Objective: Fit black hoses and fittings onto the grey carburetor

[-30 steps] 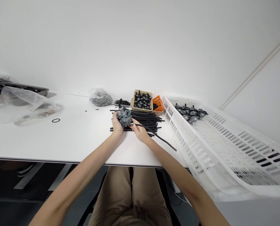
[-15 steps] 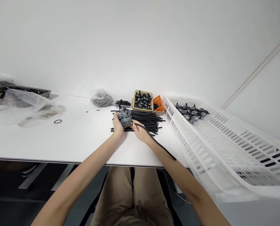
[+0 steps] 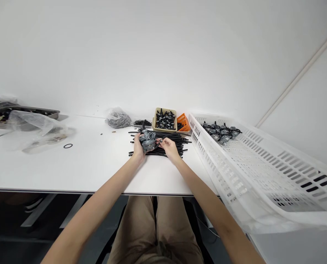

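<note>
My left hand (image 3: 138, 147) is wrapped round the left side of a grey metal carburetor (image 3: 149, 139), which is held up over the table with a black part on its top. At the carburetor's right side, my right hand (image 3: 168, 147) pinches a black rubber hose (image 3: 167, 136) close to the body. That hose points up and right, over a pile of similar black hoses (image 3: 179, 142) lying beneath both hands. Whether the hose end is seated on the carburetor I cannot tell, as the fingers cover it.
Behind the pile stand a cream bin (image 3: 154, 127) of black-and-metal parts, an orange basket (image 3: 185, 119) and a bag of grey rings (image 3: 118, 119). A large white crate (image 3: 234, 172) with several carburetors (image 3: 220, 132) fills the right. A black ring (image 3: 68, 146) and plastic bag (image 3: 34, 121) lie left.
The hose no longer trails down along my right forearm; it now points away over the pile. My right hand has turned and shifted slightly right. The carburetor has tilted a little.
</note>
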`<state>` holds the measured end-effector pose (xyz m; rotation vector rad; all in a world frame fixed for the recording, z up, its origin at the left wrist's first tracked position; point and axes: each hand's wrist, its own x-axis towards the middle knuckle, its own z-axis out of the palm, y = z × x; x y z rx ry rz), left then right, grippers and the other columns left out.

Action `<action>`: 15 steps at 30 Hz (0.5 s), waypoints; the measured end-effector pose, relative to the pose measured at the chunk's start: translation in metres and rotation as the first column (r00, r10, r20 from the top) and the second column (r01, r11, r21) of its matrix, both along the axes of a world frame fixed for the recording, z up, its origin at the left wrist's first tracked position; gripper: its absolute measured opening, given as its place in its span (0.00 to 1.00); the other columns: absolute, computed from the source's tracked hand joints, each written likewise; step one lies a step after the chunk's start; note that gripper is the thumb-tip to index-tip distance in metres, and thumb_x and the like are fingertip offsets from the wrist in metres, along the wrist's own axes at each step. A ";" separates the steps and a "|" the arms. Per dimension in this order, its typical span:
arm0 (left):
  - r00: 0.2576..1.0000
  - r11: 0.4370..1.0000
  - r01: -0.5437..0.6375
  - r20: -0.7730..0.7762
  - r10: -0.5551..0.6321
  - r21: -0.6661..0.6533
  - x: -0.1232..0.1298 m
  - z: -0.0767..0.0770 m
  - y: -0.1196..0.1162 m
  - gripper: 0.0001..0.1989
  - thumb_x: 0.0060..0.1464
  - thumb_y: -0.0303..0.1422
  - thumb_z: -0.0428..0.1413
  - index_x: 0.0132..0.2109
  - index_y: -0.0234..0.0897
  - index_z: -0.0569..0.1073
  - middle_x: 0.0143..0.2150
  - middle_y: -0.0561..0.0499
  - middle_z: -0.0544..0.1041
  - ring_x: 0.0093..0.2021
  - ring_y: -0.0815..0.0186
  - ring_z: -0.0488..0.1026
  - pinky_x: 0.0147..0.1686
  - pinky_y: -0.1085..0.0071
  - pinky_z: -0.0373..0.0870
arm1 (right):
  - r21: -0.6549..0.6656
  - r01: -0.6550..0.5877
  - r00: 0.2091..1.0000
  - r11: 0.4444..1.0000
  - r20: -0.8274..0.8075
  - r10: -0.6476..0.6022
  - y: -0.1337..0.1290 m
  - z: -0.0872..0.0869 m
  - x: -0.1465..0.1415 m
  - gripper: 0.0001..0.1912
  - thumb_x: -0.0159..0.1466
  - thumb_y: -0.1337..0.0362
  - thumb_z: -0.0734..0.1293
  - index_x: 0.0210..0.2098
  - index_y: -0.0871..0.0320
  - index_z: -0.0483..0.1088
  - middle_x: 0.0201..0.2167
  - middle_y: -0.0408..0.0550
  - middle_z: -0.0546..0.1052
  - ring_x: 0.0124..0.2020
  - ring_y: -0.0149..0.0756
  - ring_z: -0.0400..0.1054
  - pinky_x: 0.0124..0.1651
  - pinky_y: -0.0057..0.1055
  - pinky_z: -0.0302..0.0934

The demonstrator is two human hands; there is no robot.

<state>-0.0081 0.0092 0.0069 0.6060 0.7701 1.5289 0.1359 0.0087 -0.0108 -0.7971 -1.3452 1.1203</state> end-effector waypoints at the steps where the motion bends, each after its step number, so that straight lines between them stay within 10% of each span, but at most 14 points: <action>1: 1.000 1.000 0.017 -0.003 -0.017 0.014 0.001 0.000 0.000 0.19 0.47 0.51 0.53 0.33 0.38 0.70 0.25 0.50 0.75 0.23 0.62 0.73 0.24 0.67 0.68 | 0.023 0.018 0.999 1.000 0.039 -0.019 0.001 0.000 0.001 0.23 0.50 0.42 0.70 0.25 0.56 0.64 0.33 0.46 0.75 0.38 0.36 0.69 0.46 0.36 0.65; 15: 0.993 0.992 0.121 0.003 -0.121 0.037 0.004 0.002 -0.003 0.16 0.47 0.45 0.56 0.33 0.35 0.73 0.27 0.52 0.77 0.27 0.66 0.73 0.29 0.74 0.69 | 0.057 0.027 0.998 0.998 -0.060 -0.024 0.002 0.002 0.004 0.38 0.46 0.50 0.76 0.53 0.56 0.67 0.53 0.56 0.73 0.50 0.42 0.69 0.54 0.39 0.63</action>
